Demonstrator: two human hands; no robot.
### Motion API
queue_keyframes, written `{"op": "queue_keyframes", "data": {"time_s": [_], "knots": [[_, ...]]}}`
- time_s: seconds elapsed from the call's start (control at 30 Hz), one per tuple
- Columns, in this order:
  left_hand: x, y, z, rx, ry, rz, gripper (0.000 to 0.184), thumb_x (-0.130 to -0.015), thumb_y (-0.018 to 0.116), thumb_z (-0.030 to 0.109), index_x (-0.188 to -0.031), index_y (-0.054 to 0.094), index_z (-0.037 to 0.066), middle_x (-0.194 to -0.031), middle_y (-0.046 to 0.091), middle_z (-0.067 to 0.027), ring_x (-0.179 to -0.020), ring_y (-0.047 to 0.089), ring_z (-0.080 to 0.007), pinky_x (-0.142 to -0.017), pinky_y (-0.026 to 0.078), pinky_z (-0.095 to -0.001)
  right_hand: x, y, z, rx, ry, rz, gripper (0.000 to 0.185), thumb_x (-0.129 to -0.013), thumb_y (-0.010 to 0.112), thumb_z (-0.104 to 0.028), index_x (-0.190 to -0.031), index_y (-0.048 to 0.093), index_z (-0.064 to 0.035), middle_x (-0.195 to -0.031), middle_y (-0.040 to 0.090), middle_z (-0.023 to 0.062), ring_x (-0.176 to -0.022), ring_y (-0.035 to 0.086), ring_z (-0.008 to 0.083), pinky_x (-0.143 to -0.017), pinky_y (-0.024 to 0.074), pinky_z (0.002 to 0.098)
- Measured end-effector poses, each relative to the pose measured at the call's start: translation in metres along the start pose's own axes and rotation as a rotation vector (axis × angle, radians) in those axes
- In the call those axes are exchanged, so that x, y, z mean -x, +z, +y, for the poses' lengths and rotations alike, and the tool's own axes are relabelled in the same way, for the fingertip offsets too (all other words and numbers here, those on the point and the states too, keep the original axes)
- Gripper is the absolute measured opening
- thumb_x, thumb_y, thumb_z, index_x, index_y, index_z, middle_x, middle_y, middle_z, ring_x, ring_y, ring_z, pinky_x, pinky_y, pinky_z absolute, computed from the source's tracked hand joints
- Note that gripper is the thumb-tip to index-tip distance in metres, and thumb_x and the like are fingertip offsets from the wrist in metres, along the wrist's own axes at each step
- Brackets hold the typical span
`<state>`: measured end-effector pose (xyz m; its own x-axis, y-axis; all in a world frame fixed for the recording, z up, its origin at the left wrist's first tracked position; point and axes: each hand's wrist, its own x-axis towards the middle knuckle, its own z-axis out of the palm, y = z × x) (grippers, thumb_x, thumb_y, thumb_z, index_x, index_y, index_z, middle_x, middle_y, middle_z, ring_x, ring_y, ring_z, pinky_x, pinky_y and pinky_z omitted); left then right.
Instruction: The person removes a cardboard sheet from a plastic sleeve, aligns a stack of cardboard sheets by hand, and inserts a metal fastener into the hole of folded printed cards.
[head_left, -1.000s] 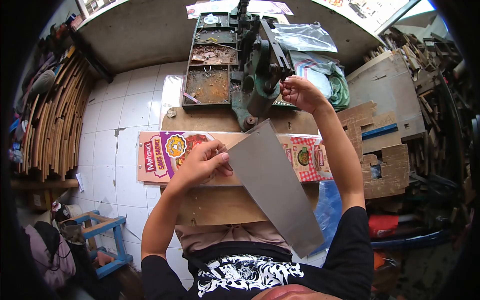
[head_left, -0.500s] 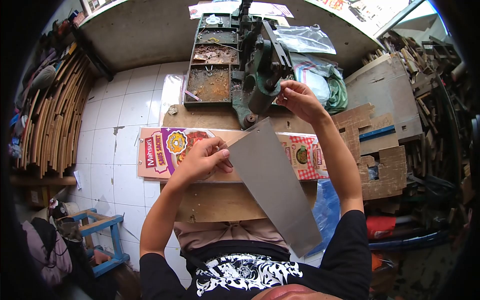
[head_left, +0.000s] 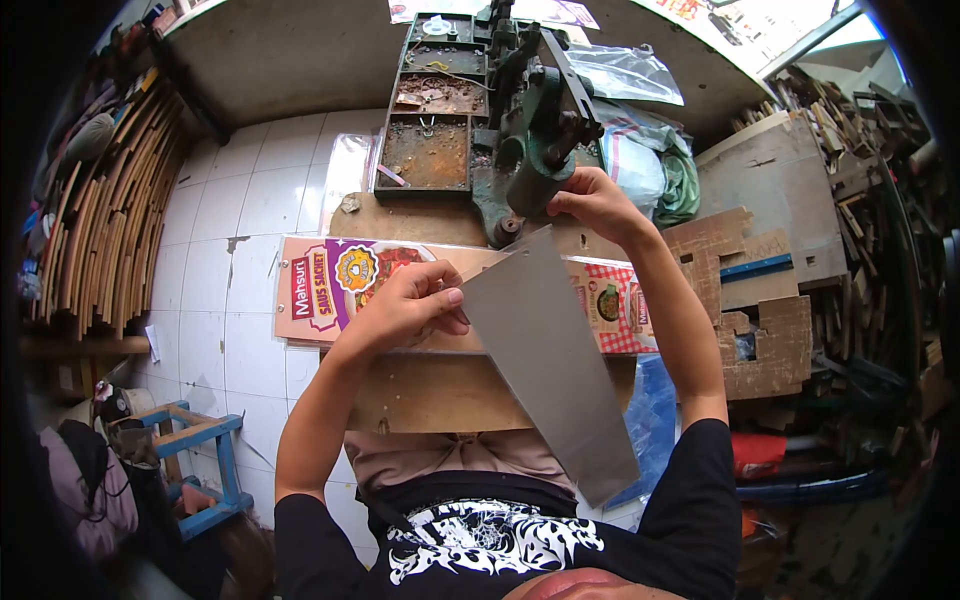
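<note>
A long plain grey sheet [head_left: 550, 370] slants from the front of the press down over my lap, a small hole near its top corner. My left hand [head_left: 420, 300] is closed on the sheet's upper left edge, thumb on top. My right hand [head_left: 598, 205] is closed with bent fingertips at the lower end of the dark green hand press [head_left: 540, 175]; anything in those fingers is hidden. Printed sauce sachet panels [head_left: 320, 285] lie under the sheet and my left hand, on the wooden bench [head_left: 430, 390].
A compartmented metal tray [head_left: 425, 155] with small bits stands left of the press. Plastic bags [head_left: 635, 150] lie to its right. Cut brown boards [head_left: 765, 335] and stacked wood strips line the right side. A blue stool frame [head_left: 215, 440] stands at lower left.
My right fingertips have gone from beside the press's lower end to just under it. My left hand still grips the sheet, which has shifted little. The whole view has moved slightly.
</note>
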<state>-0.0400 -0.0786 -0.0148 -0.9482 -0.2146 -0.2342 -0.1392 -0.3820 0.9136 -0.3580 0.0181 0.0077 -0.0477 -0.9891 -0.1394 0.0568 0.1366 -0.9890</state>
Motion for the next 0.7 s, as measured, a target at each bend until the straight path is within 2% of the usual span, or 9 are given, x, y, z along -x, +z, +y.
{"op": "queue_keyframes", "data": {"time_s": [0.13,0.33,0.47,0.7], "knots": [[0.001,0.001,0.0,-0.01,0.013,-0.005,0.02,-0.095,0.058,0.014,-0.099,0.053,-0.005,-0.086,0.065,-0.0139,-0.079,0.07,-0.0197,-0.072,0.06,-0.0292,0.002,0.013,-0.008,0.181,0.002,-0.049,0.017,-0.089,0.069,-0.01,-0.101,0.068,0.0017,-0.095,0.069,0.0026,-0.085,0.063,0.0068,-0.078,0.0506,0.0225],[0.0,0.0,0.001,-0.001,0.024,-0.019,0.02,-0.095,0.057,0.014,-0.098,0.053,-0.005,-0.086,0.065,-0.0138,-0.079,0.069,-0.0197,-0.072,0.06,-0.0296,-0.011,0.015,0.016,0.264,-0.041,-0.016,0.019,-0.084,0.074,-0.008,-0.1,0.07,0.0017,-0.09,0.07,0.0028,-0.085,0.064,0.0074,-0.079,0.0509,0.0235],[0.001,0.0,0.003,0.0,0.0,-0.029,0.02,-0.096,0.057,0.014,-0.098,0.055,-0.006,-0.087,0.065,-0.0137,-0.08,0.068,-0.0183,-0.075,0.06,-0.0302,-0.015,0.017,0.022,0.296,-0.015,-0.04,0.019,-0.082,0.075,-0.007,-0.099,0.07,0.0019,-0.088,0.071,0.0036,-0.085,0.065,0.0084,-0.08,0.0514,0.0241],[0.002,0.001,0.005,-0.022,-0.003,-0.022,0.02,-0.096,0.056,0.014,-0.099,0.055,-0.006,-0.087,0.065,-0.0143,-0.08,0.069,-0.0187,-0.075,0.06,-0.0302,-0.013,0.033,0.005,0.228,-0.037,-0.063,0.023,-0.082,0.076,-0.006,-0.102,0.069,0.0014,-0.096,0.071,0.0053,-0.091,0.065,0.0106,-0.083,0.0529,0.0271]]}}
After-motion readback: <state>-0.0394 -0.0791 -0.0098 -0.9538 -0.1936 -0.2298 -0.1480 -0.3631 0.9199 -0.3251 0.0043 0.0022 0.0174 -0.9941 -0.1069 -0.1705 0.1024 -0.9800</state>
